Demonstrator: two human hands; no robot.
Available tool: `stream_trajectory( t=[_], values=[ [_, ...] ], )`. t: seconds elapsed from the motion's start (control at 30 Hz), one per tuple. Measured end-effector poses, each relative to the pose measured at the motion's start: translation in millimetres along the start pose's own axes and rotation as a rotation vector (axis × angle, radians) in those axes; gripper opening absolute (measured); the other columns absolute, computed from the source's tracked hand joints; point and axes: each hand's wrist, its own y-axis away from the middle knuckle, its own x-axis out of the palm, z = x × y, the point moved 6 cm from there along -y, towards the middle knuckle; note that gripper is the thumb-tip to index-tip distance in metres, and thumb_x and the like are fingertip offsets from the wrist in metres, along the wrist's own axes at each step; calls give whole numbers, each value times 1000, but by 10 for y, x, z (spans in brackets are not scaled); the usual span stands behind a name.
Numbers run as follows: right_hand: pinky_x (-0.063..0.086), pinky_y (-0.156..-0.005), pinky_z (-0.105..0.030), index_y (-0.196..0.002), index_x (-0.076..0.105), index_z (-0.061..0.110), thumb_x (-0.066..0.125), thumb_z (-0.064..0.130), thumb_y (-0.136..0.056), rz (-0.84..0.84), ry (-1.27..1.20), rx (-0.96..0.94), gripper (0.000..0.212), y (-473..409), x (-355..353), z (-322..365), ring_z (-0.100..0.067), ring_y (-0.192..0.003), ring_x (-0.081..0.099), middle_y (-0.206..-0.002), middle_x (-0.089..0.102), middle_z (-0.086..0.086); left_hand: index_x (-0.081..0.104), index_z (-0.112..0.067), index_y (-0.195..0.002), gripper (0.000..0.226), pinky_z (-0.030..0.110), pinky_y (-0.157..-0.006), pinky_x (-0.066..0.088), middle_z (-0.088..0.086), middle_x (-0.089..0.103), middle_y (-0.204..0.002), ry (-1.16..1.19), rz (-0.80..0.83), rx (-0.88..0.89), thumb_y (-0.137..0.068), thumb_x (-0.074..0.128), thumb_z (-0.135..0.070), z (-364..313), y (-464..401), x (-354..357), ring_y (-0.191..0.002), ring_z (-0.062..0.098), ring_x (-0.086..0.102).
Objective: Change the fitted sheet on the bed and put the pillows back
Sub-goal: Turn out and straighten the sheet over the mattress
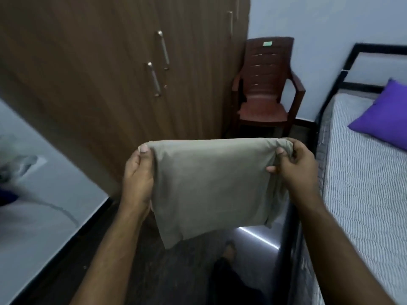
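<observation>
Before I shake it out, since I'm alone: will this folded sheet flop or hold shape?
Likely floppy: the folded sheet sags below the left hand and bunches in the right hand. Probably light, held by the fingers alone.

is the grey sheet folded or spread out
Folded. The sheet hangs as a compact layered rectangle between the left hand and right hand, which grip its top corners.

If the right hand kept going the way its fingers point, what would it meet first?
The right hand points left across the folded grey sheet it pinches, so it would probably meet the left hand gripping the opposite edge first; depth is uncertain.
</observation>
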Motion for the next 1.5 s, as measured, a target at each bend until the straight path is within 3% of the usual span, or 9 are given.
stream_trajectory(
  t=[0.27,0.43,0.63,0.7,0.83,1.07,1.2,1.33,1.5],
  values=[
    [61,-78,-55,-115,62,24,58,21,-102,-103,-23,39,14,-2129,203,-177,-21,-65,76,-107,72,0,71,-19,-99,29,16,-66,54,-8,76,-88,59,116,-51,-108,46,-29,93,-1856,1757,-82,1,69],
    [62,-75,-53,-115,62,23,58,22,-101,-168,34,29,15,-3422,137,-267,-19,-67,76,-104,71,3,74,-16,-90,28,25,-65,53,0,75,-84,83,131,-108,-106,51,-21,307,-2952,2897,-78,10,67],
    [61,-75,-37,-108,60,29,61,24,-100,-270,172,3,9,-4743,120,-448,-5,-58,71,-93,66,17,71,0,-84,24,26,-64,49,7,67,-79,63,185,-109,-100,64,-17,774,-4025,4061,-74,16,57],
    [60,-76,-35,-110,61,28,62,27,-100,-281,209,24,10,-5243,174,-588,-6,-58,70,-91,66,18,74,-7,-80,18,25,-62,50,0,71,-75,84,152,-162,-96,68,-13,965,-4400,4487,-70,10,61],
    [55,-82,-34,-114,66,23,63,33,-97,-319,351,43,19,-6193,187,-838,-10,-81,67,-92,69,10,74,-12,-83,13,19,-58,54,-5,75,-71,177,190,-233,-91,71,-2,1150,-5074,5324,-65,3,68],
    [51,-83,-35,-112,64,18,62,33,-97,-287,463,80,21,-7621,408,-1106,-18,-90,63,-93,66,6,74,-7,-91,7,21,-60,56,-1,76,-76,160,166,-271,-92,70,-1,1361,-6106,6330,-68,7,71],
    [55,-85,-41,-111,64,20,62,37,-95,-238,517,148,23,-8328,538,-1454,-21,-93,66,-97,71,2,73,-15,-97,15,23,-68,56,4,76,-94,2,186,-298,-101,59,-10,1687,-6594,6784,-84,11,73],
    [56,-84,-43,-117,65,21,64,41,-94,-174,565,220,30,-8961,681,-1862,-27,-97,67,-103,72,-4,71,-22,-94,20,21,-67,55,-2,74,-92,-96,175,-344,-103,57,-11,2006,-6956,7145,-82,6,70],
    [53,-79,-41,-116,62,23,62,42,-94,-90,650,325,29,-9692,780,-2374,-34,-98,66,-103,71,-8,74,-13,-106,16,28,-74,59,1,75,-93,-244,215,-388,-102,59,-13,2416,-7439,7670,-86,13,72]
  ],
)
